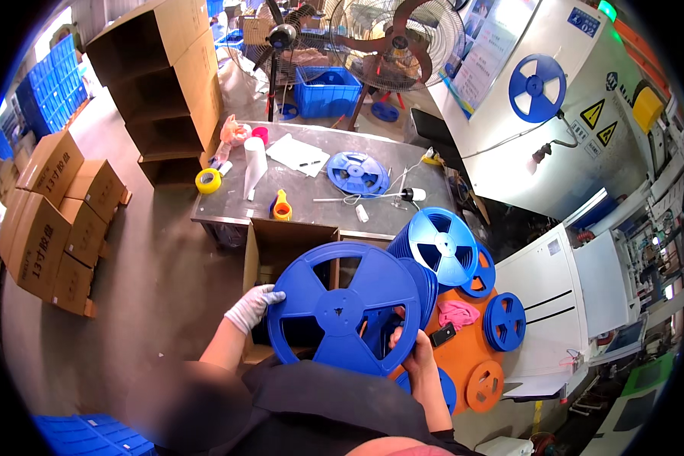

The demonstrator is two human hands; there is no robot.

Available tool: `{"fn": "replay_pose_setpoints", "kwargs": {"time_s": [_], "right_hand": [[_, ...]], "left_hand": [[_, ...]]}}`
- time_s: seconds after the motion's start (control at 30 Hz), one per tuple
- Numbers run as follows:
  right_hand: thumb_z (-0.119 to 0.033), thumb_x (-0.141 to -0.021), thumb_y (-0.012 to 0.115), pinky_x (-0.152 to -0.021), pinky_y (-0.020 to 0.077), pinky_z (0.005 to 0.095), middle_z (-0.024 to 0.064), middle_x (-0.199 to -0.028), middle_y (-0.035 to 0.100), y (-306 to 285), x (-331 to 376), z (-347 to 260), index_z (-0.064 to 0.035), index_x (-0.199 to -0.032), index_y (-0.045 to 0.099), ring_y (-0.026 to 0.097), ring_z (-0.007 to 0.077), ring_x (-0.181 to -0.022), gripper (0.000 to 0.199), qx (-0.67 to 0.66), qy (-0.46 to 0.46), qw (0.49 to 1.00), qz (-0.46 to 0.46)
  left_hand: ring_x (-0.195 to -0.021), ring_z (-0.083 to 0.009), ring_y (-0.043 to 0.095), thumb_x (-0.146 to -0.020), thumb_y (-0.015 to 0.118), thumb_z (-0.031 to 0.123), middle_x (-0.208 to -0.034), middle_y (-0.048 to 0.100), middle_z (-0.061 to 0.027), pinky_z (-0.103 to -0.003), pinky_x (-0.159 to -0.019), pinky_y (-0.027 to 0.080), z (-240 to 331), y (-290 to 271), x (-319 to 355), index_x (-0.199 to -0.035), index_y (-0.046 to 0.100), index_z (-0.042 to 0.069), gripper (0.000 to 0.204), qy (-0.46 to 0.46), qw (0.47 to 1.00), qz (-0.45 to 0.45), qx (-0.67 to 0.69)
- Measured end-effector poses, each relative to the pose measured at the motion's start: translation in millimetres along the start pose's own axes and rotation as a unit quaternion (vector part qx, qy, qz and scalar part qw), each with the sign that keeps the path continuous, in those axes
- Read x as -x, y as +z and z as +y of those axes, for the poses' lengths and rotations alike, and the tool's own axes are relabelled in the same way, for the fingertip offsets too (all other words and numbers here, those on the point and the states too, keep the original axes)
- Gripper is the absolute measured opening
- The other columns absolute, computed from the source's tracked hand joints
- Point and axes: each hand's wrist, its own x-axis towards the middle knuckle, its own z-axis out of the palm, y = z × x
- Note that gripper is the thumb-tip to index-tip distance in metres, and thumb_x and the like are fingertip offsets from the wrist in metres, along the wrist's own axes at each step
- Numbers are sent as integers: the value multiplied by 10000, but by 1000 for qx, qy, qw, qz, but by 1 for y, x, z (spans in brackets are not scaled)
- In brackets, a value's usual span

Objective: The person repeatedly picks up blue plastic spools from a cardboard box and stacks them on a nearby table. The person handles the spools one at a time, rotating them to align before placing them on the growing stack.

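Note:
I hold a large blue plastic reel (342,308) flat in front of my chest. My left hand (257,302), in a white glove, grips its left rim. My right hand (412,346), bare, grips its lower right rim. More blue reels (442,247) stand stacked just behind it, on the right. Below the reel sits an open cardboard box (281,243).
An orange stool (471,357) at right carries blue and orange reels, a pink cloth (457,313) and a black phone. A steel table (311,213) ahead holds another blue reel (357,172), tape rolls and paper. Cardboard boxes stand at left, fans behind, white machines at right.

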Motion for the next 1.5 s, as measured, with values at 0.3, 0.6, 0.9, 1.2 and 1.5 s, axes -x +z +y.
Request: {"fn": "replay_pose_setpoints", "kwargs": {"time_s": [0.3,0.6,0.9,1.2,1.5], "right_hand": [[-189,-836,575,-570,476,291,110,-690,609,2,8,1,-14,-1369,416,564,201,-590,583,0,-13,1000,-1],[-227,-816,640,-593,452,322,114,-729,617,-19,30,18,-22,-1127,566,590,226,-666,379,-25,-82,996,34],[-264,-881,628,-616,389,283,55,-805,588,-15,31,19,-112,-1441,344,513,153,-693,647,-11,-74,997,35],[-293,-918,581,-652,444,323,64,-927,606,-14,4,19,-65,-1400,383,565,182,-764,569,-18,-54,994,97],[-187,-867,652,-746,571,434,148,-1029,660,-2,-37,25,-24,-1371,401,670,272,-887,586,-97,-36,993,58]], "left_hand": [[-732,-109,602,-880,674,248,-834,654,-10,-267,-711,505,44,28,-36,-942,673,55,203,27,996,38,-75],[-923,-126,602,-882,643,157,-1004,649,-35,-268,-872,473,5,28,24,-1129,601,7,293,38,998,-43,17],[-1015,-175,606,-842,701,198,-1111,635,-63,-312,-948,461,5,24,28,-1202,563,3,433,33,996,-55,55],[-1029,-238,627,-870,661,221,-1128,629,-122,-357,-934,504,12,11,11,-1228,536,-10,444,51,988,-51,134],[-1050,-312,626,-841,686,289,-1278,527,-222,-399,-857,563,4,-1,10,-1420,344,51,713,-6,976,-110,187]]}}
